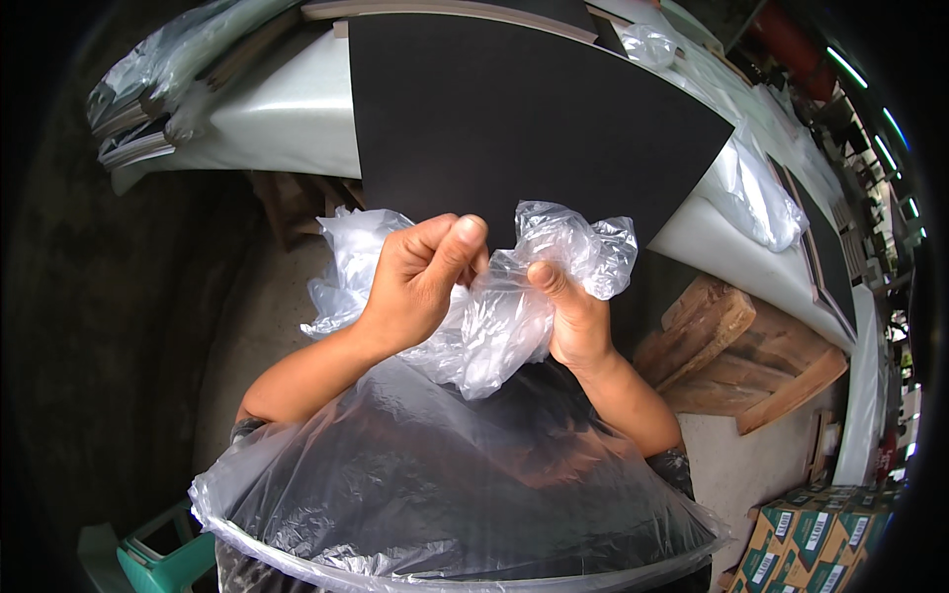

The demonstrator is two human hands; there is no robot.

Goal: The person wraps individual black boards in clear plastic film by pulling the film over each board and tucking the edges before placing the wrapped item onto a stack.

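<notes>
Long worktable with glossy whitish covering [287, 119], spans the top and bends down the right side. Rough brown wooden plank support [717, 346] beneath, right. Grey, concrete-looking floor [741, 460]. Lower left: green plastic stool-like piece [163, 571], partly cut off. Lower right: stacked green-and-tan cardboard cartons [816, 539]. Row of bright white tube lights [847, 67], upper right. Left side dark, details unreadable.
</notes>
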